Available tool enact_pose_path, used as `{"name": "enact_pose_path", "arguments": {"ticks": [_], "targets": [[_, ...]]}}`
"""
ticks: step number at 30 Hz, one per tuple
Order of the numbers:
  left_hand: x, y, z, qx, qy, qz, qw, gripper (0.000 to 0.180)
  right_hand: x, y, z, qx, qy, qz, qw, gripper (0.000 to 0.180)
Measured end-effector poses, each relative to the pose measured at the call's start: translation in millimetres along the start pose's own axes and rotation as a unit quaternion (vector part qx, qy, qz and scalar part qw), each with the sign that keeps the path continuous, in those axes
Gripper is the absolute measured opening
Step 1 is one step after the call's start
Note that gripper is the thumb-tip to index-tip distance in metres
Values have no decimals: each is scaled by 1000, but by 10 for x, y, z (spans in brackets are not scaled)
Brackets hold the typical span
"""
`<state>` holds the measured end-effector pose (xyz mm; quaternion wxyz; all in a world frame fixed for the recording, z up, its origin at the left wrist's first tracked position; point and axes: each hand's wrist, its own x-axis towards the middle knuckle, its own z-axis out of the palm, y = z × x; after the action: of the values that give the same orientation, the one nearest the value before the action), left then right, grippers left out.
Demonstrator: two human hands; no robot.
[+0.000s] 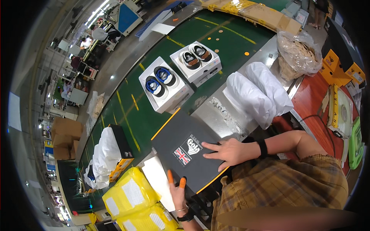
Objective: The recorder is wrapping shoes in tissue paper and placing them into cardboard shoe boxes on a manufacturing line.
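A dark grey shoebox [200, 161] with orange edges and a printed flag lies tilted in front of me, its top face closed. My right hand [229, 153] rests on that face with its fingers spread. At the box's near left edge is my left hand [178, 194], its visible fingers apart; orange covers show on them. Whether those fingers press on the box's side I cannot tell. White wrapping paper [254, 94] forms two long bundles beyond the box. Farther off, two open white boxes hold shoes: a pair with blue linings [160, 82] and a pair with brown insides [196, 56].
A green conveyor belt [127, 111] runs along the far side. Yellow packages [133, 192] and an open box with white paper [104, 154] stand at left. To the right are a plastic bag of brown paper [298, 56], a red-brown table [316, 100] and a tape roll [341, 111].
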<state>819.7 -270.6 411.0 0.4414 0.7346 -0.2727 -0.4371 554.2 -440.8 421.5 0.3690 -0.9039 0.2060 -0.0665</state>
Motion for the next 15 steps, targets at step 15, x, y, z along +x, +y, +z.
{"name": "enact_pose_path", "arguments": {"ticks": [15], "targets": [[193,1568,196,244,-96,389,883,55,1011,-1122,-1602,102,53,-102,988,104]]}}
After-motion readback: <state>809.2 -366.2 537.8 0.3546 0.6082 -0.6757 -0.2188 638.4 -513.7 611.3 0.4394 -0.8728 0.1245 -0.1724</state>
